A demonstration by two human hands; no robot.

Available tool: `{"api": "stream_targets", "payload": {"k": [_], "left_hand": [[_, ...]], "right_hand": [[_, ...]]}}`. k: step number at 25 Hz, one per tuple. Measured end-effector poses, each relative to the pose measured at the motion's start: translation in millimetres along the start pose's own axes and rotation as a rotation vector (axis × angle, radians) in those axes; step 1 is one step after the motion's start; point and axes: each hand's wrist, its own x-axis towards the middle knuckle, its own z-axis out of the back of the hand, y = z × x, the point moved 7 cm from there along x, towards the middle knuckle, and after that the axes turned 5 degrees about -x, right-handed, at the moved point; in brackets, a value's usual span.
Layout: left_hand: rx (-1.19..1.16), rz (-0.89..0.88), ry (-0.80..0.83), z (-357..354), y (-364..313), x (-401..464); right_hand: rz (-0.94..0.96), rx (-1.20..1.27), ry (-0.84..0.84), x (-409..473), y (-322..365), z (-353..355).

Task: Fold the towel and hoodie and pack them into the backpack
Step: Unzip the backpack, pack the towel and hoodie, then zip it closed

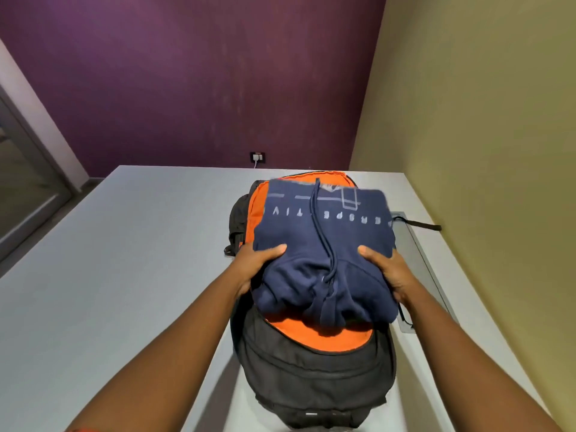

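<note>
The black backpack [314, 378] lies unzipped on the grey table [124, 260], its orange lining showing. Above its mouth hangs the folded navy hoodie [324, 244], soft, light and prone to unfolding, so side grips suit it: left hand [258, 265] and right hand [388, 269] clasp its edges.
</note>
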Motion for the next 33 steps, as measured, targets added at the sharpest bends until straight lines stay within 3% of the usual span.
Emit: {"api": "stream_targets", "payload": {"k": [5, 8, 10, 12, 14, 17, 22, 25, 30, 33], "left_hand": [[0.187, 0.165, -0.160, 25, 50, -2], [0.550, 0.089, -0.227, 27, 41, -4], [0.863, -0.002, -0.119, 22, 30, -11], [1.099, -0.056, 0.001, 24, 24, -18], [1.288, -0.096, 0.128, 26, 23, -25], [1.606, -0.164, 0.302, 28, 28, -31], [1.935, -0.236, 0.465, 37, 33, -37], [1.877, -0.319, 0.478, 32, 29, -37], [1.429, -0.282, 0.455, 45, 2, -37], [1.568, -0.245, 0.477, 37, 9, -42]], "right_hand": [[-0.097, -0.155, 0.068, -9, -41, -13], [-0.158, -0.412, -0.111, -6, -42, -4], [-0.012, -0.757, -0.356, -9, -21, 4], [0.367, -1.051, -0.411, -19, 6, -15], [0.574, -1.248, -0.246, -25, 14, -50], [0.414, -1.402, 0.038, -18, 0, -90], [0.231, -1.590, 0.178, -4, -17, -113], [0.157, -1.676, 0.229, -5, -29, -112], [0.085, -1.702, 0.246, -3, -35, -113], [0.080, -1.736, 0.189, -5, -40, -117]]}}
